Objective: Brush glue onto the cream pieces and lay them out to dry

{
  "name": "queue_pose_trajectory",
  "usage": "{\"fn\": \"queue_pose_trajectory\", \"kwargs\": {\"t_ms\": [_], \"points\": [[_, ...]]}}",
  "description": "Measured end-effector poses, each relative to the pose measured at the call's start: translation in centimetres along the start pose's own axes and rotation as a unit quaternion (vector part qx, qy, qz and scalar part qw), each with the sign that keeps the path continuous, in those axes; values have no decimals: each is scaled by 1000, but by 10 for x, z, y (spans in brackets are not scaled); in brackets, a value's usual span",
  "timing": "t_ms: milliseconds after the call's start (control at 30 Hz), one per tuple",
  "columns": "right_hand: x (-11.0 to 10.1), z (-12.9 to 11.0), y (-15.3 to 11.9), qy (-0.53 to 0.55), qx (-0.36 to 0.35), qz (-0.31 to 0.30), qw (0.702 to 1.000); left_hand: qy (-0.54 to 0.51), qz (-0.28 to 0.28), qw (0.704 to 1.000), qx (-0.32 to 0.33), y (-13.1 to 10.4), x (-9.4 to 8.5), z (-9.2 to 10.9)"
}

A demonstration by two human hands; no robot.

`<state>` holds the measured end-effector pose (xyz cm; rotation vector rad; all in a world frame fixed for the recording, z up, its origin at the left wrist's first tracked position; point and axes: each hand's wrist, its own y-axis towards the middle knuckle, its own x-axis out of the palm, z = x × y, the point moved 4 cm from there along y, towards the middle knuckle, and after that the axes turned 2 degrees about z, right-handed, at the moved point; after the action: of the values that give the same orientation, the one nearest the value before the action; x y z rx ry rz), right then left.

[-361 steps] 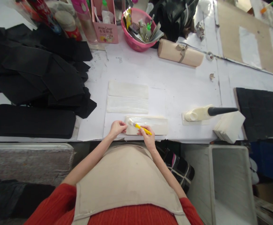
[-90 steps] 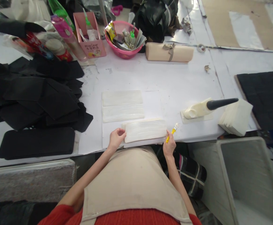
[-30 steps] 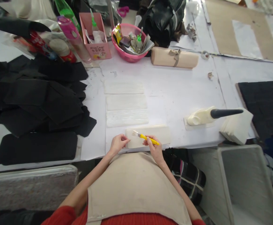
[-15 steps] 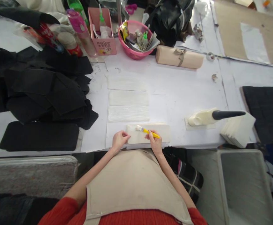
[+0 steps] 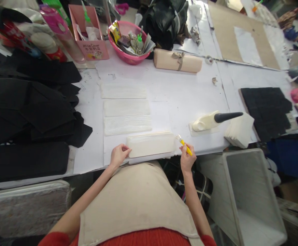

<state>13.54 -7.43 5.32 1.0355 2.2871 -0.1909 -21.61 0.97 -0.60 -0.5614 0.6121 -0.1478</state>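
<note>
My right hand (image 5: pixel 188 159) grips a yellow-handled paintbrush (image 5: pixel 188 149). Its pale bristles point away from me, just past the right end of a stack of cream rectangular strips (image 5: pixel 151 145). At the stack's left end, my left hand (image 5: pixel 119 155) pinches the near corner of the top strip, thumb and fingers together. Part of that strip's surface looks wet and streaked. Beyond the stack, three similar whitish strips, the nearest one (image 5: pixel 127 124) included, lie in a column on the white paper. To the right sits a cream-coated container with a black-handled brush (image 5: pixel 228 117) resting in it.
Black cut pieces (image 5: pixel 36 99) are heaped on the left. A pink box (image 5: pixel 92 49), a pink basin (image 5: pixel 132 59) and a tied beige roll (image 5: pixel 178 60) stand along the back. White pieces (image 5: pixel 239 130) and a black stack (image 5: pixel 266 112) lie right; a grey bin (image 5: pixel 253 191) stands below.
The paintbrush has moved right with my right hand, from over the top strip to past its right end. My left hand stays at the left end. The view has shifted to the right.
</note>
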Motion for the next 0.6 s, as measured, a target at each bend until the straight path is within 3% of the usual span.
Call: {"fn": "queue_pose_trajectory", "kwargs": {"t_ms": [200,300,400,500,600], "points": [[25,-31,-24,-117,-180,-117,970,-8,-16,1000,-9,0,-3,-1],[36,-33,-37,-181,-213,-150,948,-19,-31,999,-21,0,-1,0],[43,-41,-59,-159,-244,-228,929,-30,-31,999,-26,0,0,-1],[40,-56,-76,-54,-234,-325,915,-38,-26,999,-27,0,0,-3],[23,-59,-63,41,-146,-309,939,-80,-37,995,-54,-1,0,-3]]}}
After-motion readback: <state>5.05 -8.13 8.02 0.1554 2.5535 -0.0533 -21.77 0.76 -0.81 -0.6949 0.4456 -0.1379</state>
